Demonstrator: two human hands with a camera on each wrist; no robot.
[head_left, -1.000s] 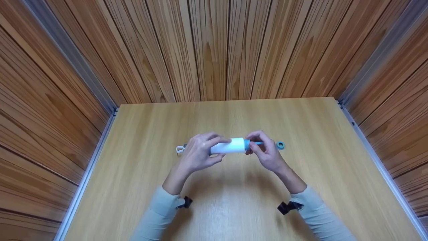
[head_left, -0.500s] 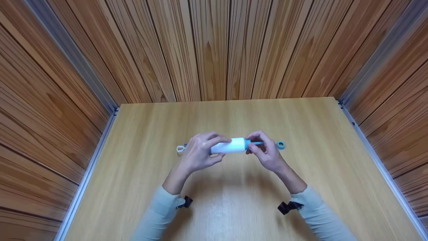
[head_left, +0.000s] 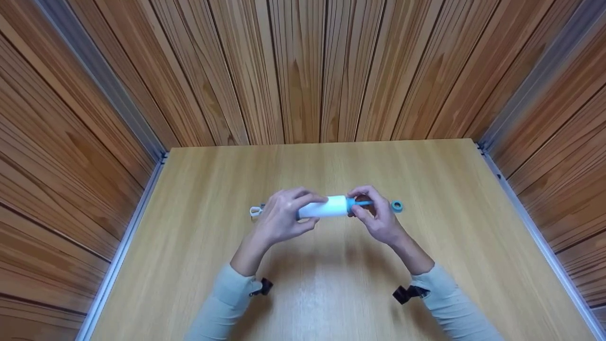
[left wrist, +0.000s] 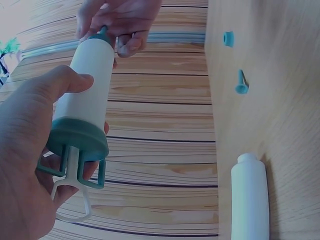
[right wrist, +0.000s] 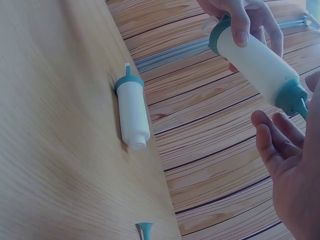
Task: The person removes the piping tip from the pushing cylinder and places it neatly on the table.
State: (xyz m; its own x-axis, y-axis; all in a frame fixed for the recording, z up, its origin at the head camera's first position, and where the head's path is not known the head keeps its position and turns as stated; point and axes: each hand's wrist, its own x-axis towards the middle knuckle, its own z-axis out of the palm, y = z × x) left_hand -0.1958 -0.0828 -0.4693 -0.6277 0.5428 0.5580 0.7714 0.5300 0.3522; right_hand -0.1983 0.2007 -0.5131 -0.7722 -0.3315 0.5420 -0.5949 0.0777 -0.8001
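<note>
A piping syringe [head_left: 334,206] is held level above the table, with a white barrel, a teal end cap and a white loop-handled plunger [left wrist: 72,175]. My left hand [head_left: 285,215] grips its barrel near the cap; in the left wrist view the thumb lies along the barrel [left wrist: 89,85]. At the other end sits a teal collar [right wrist: 291,96], from which a narrow teal nozzle [head_left: 363,203] sticks out. My right hand [head_left: 380,219] holds the collar between thumb and fingers, around the nozzle. Part of the right hand is cut off in the right wrist view.
A second white and teal syringe [right wrist: 132,112] lies on the wooden table [head_left: 322,279]. Near it are a loose teal nozzle [left wrist: 242,85] and a small teal ring [head_left: 396,206]. Wood-panelled walls [head_left: 303,71] stand at the back and sides.
The fingers of my right hand have shifted slightly around the collar. My left hand and the syringe have stayed almost still.
</note>
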